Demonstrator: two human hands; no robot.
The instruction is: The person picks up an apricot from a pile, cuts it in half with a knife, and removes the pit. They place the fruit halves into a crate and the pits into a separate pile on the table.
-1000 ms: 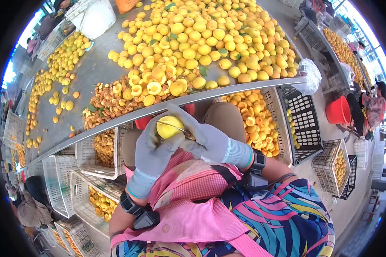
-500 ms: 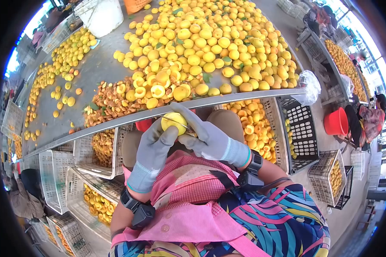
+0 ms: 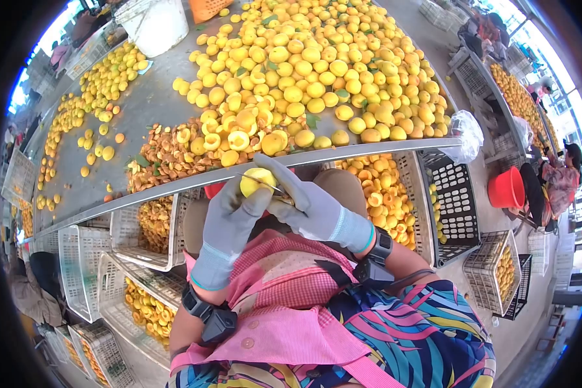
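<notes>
Both my hands wear grey gloves and meet just in front of the table's edge. In my left hand a yellow apricot is pinched between thumb and fingers. My right hand is closed on a small knife, its thin blade lying against the apricot. The knife's handle is mostly covered by my fingers. On the metal table beyond, whole apricots form a big heap. Split apricot halves and a pile of brown pits lie at the near edge.
Below the edge on my right stands a crate of apricot halves beside a black crate. Crates with pits and apricot halves are at my left. A white bucket and a red bucket stand farther off. Other people sit nearby.
The apricot has turned slightly in my left hand and sits a little higher and further left. Both hands stay close together, the knife still against the fruit.
</notes>
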